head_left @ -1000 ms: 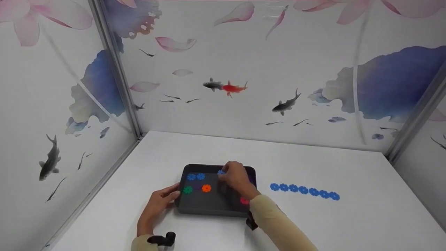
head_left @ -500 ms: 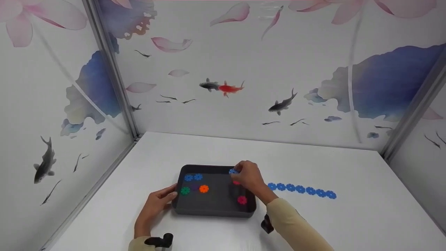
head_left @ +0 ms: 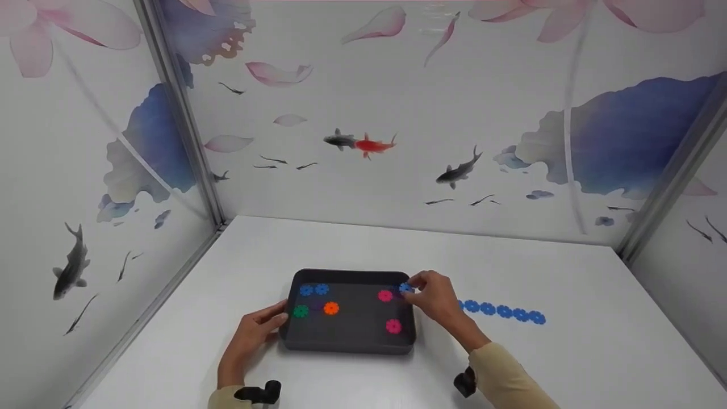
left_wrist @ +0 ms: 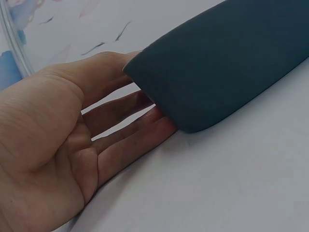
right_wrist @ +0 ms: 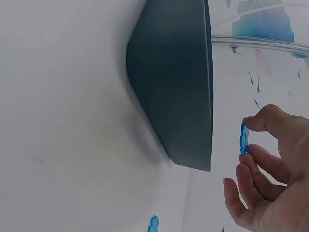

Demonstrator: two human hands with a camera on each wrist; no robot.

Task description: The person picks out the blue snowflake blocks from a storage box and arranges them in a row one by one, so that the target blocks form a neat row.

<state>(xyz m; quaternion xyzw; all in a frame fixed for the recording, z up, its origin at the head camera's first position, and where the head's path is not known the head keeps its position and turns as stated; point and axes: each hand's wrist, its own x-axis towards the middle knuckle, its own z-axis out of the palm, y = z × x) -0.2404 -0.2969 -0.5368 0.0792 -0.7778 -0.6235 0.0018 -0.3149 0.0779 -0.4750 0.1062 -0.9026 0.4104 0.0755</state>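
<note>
In the head view, my right hand (head_left: pixel 434 292) is at the right end of a dark grey tray (head_left: pixel 346 345). Its thumb and fingertips pinch a blue flower-shaped disc (right_wrist: pixel 244 137), held on edge in the right wrist view. My left hand (head_left: pixel 253 335) rests at the tray's left side, fairly straight fingers touching the outer wall and thumb near the rim. Inside the tray lie two blue discs (head_left: pixel 314 289), a green disc (head_left: pixel 300 311), an orange disc (head_left: pixel 331 308), a dark purple disc (head_left: pixel 318 305) and two pink discs (head_left: pixel 393 326).
Right of the tray, a row of several blue discs (head_left: pixel 504 311) stretches across the white table (head_left: pixel 568 363), its left end partly behind my right hand. Printed panels (head_left: pixel 284 187) enclose the table at the back and sides.
My right hand has carried the pinched blue disc rightward across the tray to its right edge, uncovering the pink discs. My left hand stays at the tray's side.
</note>
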